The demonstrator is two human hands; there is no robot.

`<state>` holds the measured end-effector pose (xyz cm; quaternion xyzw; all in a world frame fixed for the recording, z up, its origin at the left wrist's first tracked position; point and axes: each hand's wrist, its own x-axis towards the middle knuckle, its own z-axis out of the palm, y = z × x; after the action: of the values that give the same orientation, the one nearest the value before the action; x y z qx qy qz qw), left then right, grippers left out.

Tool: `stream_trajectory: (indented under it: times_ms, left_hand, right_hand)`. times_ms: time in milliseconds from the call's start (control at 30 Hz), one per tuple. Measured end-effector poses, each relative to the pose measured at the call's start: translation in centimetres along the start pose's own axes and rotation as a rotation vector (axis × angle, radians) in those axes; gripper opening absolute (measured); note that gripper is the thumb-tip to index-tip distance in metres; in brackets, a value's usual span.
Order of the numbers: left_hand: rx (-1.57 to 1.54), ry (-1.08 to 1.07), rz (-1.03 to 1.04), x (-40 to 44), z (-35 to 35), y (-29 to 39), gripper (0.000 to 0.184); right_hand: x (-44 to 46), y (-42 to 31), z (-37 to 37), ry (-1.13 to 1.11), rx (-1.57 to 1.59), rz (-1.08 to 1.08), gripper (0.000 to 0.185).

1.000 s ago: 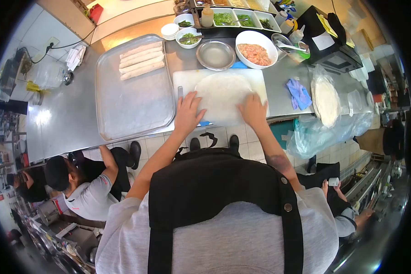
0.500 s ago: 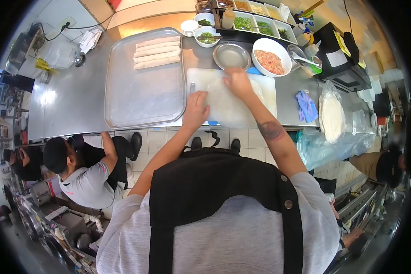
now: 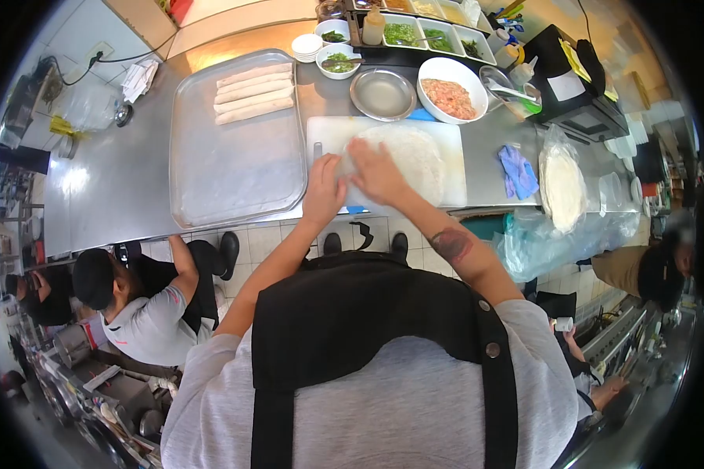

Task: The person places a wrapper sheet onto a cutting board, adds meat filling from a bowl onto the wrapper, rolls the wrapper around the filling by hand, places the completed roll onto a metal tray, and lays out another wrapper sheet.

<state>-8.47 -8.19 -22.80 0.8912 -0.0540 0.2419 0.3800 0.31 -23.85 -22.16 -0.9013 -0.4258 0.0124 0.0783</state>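
A thin round white wrapper [image 3: 414,160] lies flat on the white cutting board [image 3: 455,144]. My right hand [image 3: 374,170] is over the wrapper's left part, fingers spread and slightly blurred, with nothing visible in it. Beside it, at the board's left edge, rests my left hand [image 3: 325,187], its fingers apart and holding nothing that I can see. Behind the board are a shallow metal dish [image 3: 382,94] and a white bowl of pinkish minced filling [image 3: 449,99]. Several pale rolls [image 3: 254,94] lie at the back of the metal tray [image 3: 238,176] on the left.
A blue cloth [image 3: 518,172] and a bagged stack of wrappers [image 3: 562,180] lie at the right. Small bowls of greens [image 3: 339,62] and topping containers [image 3: 403,34] stand behind. A black machine [image 3: 579,86] is at the back right. A person [image 3: 137,301] is at the lower left.
My right hand first moved from the wrapper's right side up to the metal dish's near edge, then down to the wrapper's left part. My left hand has stayed near the board's left edge.
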Motion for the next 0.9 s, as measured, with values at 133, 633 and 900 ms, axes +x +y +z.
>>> stream_trajectory:
  times_ms: [133,633,900]
  left_hand:
    - [-0.083,0.036,-0.028,-0.1,0.0,-0.3,0.047]
    - [-0.010,0.007,0.006,0.0,0.1,0.0,0.038]
    - [0.101,0.030,0.086,0.8,-0.6,1.6,0.038]
  right_hand:
    - [-0.2,0.0,0.1,-0.010,0.072,-0.072,0.072]
    - [-9.7,3.6,-9.1,-0.382,-0.033,0.801,0.064]
    - [1.4,19.5,-11.5,0.332,0.153,0.465,0.039]
